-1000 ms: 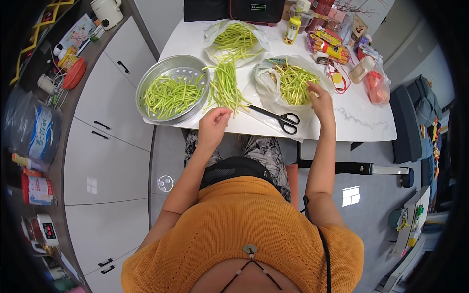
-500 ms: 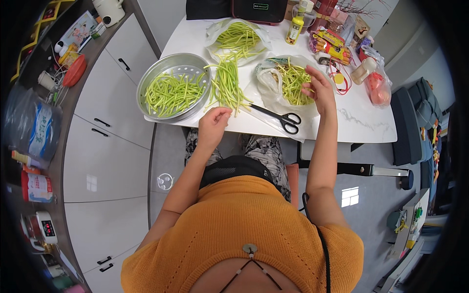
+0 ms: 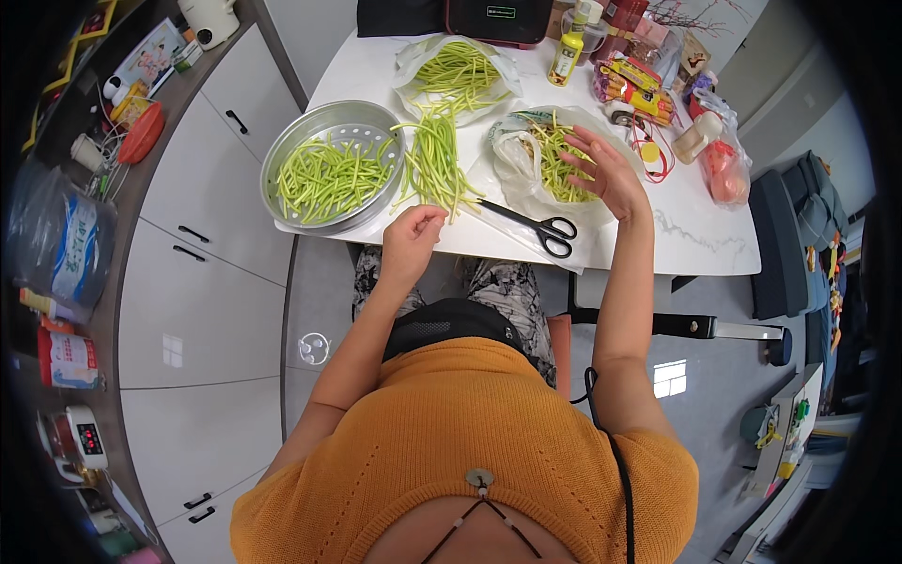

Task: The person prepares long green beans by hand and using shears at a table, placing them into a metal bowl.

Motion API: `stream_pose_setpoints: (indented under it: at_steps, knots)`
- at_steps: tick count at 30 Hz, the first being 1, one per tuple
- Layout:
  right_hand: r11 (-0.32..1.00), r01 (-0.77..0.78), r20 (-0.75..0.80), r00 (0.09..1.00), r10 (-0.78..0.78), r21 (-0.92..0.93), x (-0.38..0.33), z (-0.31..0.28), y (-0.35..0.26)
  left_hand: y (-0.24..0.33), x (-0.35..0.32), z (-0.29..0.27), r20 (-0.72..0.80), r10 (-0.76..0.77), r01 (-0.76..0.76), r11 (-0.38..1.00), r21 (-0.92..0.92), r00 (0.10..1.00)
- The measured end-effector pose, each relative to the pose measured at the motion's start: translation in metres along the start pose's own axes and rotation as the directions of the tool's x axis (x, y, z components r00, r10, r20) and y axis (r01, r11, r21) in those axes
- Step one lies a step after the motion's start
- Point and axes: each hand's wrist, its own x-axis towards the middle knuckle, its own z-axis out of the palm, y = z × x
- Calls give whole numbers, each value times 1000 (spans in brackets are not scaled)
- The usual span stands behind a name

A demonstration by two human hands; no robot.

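My left hand (image 3: 413,233) hovers at the table's near edge, fingertips bunched together right beside the near ends of a loose pile of long green beans (image 3: 434,162); I see nothing between the fingers. My right hand (image 3: 601,171) is spread open, palm down, over an open plastic bag (image 3: 507,155) holding bean pieces (image 3: 554,164). Black scissors (image 3: 537,226) lie between the two hands. A round perforated metal tray (image 3: 376,120) of green beans sits left of the pile.
A second bag of beans (image 3: 458,66) lies at the back of the white table (image 3: 695,244), with a yellow bottle (image 3: 567,56), snack packets (image 3: 639,80) and a black bag (image 3: 451,14). White cabinets (image 3: 202,273) stand to the left and a dark chair (image 3: 770,235) to the right.
My right hand has shifted slightly left over the bag and its fingers have spread open. My left hand has stayed near the pile's near end.
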Motion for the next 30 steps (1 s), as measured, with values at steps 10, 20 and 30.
stream_pose_setpoints:
  at_steps: [10,20,30]
  knots:
    - [995,77,45,996,-80,68,-3,0,8,-1,0,3,16,-8,8,1000,-1,1000]
    - [994,-90,177,979,101,-69,-33,7,36,-1,-2,6,33,-9,10,1000,-9,999]
    - [950,-60,127,987,103,-305,-46,10,39,2,-1,11,34,-24,24,1000,-11,999]
